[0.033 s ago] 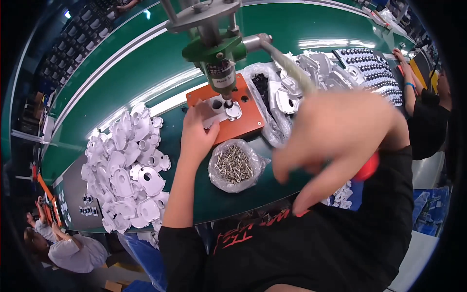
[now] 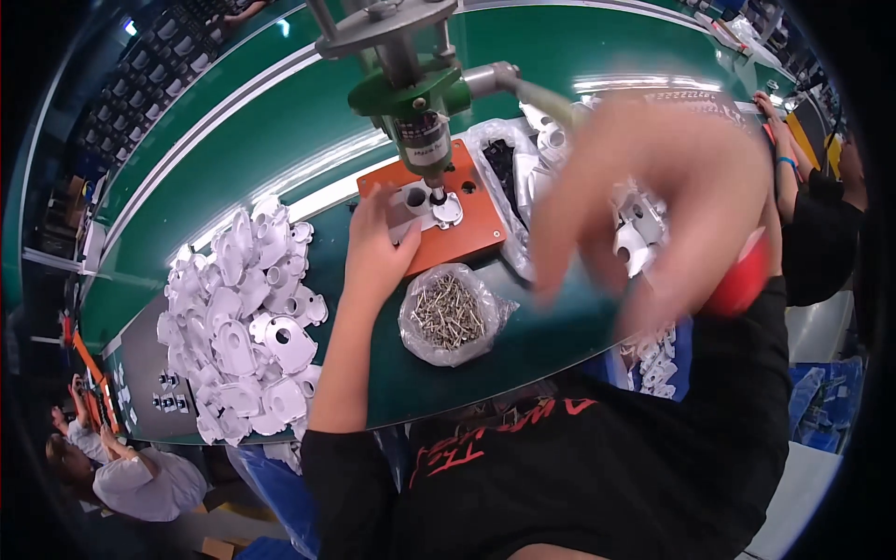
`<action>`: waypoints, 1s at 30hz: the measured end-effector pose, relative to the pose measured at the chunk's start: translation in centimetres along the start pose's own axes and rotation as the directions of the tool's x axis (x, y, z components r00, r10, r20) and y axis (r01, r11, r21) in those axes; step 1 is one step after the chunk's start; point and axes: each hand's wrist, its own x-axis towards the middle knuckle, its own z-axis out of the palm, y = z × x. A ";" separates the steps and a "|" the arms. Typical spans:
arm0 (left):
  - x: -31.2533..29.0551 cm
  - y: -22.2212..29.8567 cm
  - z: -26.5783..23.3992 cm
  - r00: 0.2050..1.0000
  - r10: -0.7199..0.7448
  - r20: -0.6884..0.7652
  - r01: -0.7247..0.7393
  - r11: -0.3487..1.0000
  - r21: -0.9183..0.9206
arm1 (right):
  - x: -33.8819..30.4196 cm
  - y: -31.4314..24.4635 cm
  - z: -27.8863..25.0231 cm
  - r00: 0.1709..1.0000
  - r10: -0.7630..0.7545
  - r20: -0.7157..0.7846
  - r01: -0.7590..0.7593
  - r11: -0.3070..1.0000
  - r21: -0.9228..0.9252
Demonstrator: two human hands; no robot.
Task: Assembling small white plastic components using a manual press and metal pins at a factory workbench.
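My left hand (image 2: 377,245) grips a white plastic part (image 2: 405,227) on the orange fixture block (image 2: 462,245), thumb and fingers on either side of it. The part's round end (image 2: 448,211) lies beneath the tip of a green press (image 2: 425,140), which is down at it. My right hand (image 2: 667,191) is raised at the right, blurred, with fingers apart and nothing visible between them. A red knob (image 2: 739,278) shows beside its wrist. The press's lever (image 2: 546,98) runs behind this hand, so any contact is hidden.
A clear bag of screws (image 2: 446,317) sits before the fixture. White plastic parts (image 2: 243,327) are heaped at left. Right of the fixture lies a bag of black pieces (image 2: 501,173). More white parts (image 2: 642,229) show behind my right hand. Other people (image 2: 140,476) work nearby.
My right hand has moved up and to the right, and the red knob has shifted rightward and slightly up. My left hand stays almost in place on the white part.
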 end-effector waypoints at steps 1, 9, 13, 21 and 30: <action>0.8 -0.1 0.3 1.000 0.012 0.005 -0.012 1.000 -0.004 | -0.2 0.5 -1.9 0.894 -0.128 -0.430 0.234 0.951 0.204; 4.0 3.4 -2.4 0.920 0.379 0.098 -0.390 0.910 0.143 | 2.8 8.4 -7.9 0.378 0.400 -0.835 0.143 0.866 0.479; 5.6 5.3 -5.2 0.954 0.131 0.270 -0.227 0.903 0.364 | 0.4 16.2 -5.2 0.302 0.197 -0.933 -0.058 0.980 0.189; 6.6 -5.4 -10.6 0.922 0.303 -0.241 -0.090 0.774 0.627 | -6.4 15.2 4.2 0.478 0.471 -0.742 -0.823 0.535 -0.191; -2.2 -8.7 -13.0 0.920 -0.374 0.115 0.225 0.747 0.626 | -5.1 19.9 7.0 0.349 0.591 -0.728 -0.927 0.101 -0.362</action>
